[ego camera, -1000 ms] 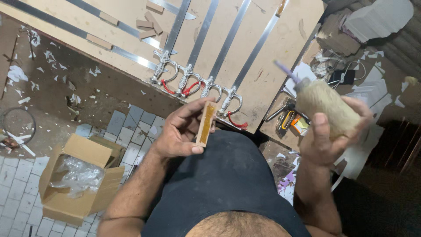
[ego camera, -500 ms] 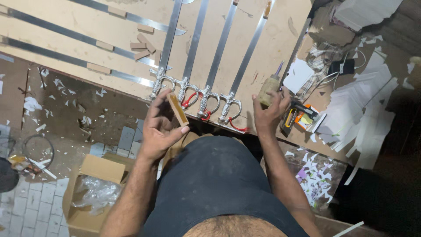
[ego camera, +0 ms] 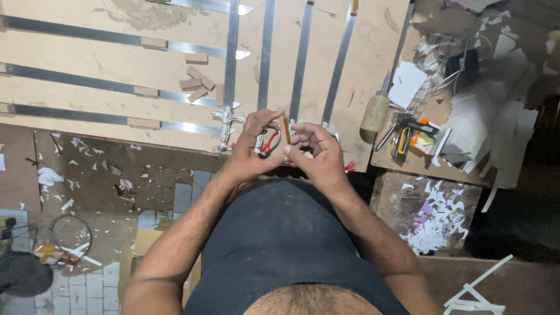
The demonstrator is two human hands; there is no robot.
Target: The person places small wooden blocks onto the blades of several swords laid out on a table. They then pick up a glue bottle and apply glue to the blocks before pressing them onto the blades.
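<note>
My left hand (ego camera: 252, 146) and my right hand (ego camera: 318, 153) meet at the near edge of a pale wooden board (ego camera: 146, 111). Together they pinch a small thin wooden strip (ego camera: 286, 129), held upright between the fingertips. Just beyond the hands lie several long metal sword blades (ego camera: 265, 52) with silver guards (ego camera: 225, 123) and red grips (ego camera: 269, 140), side by side on the board. The hands hide most of the middle hilts.
A wooden mallet (ego camera: 375, 109) lies right of the blades. Pliers (ego camera: 401, 140) and paper scraps (ego camera: 408, 81) clutter the right bench. More blades (ego camera: 87, 114) and small wood blocks (ego camera: 195, 84) lie on the board's left. A cardboard box (ego camera: 131, 262) sits on the tiled floor below.
My right hand has put down the mallet, which now lies on the board at the right, and has come over to the strip. Both hands now hold it together.
</note>
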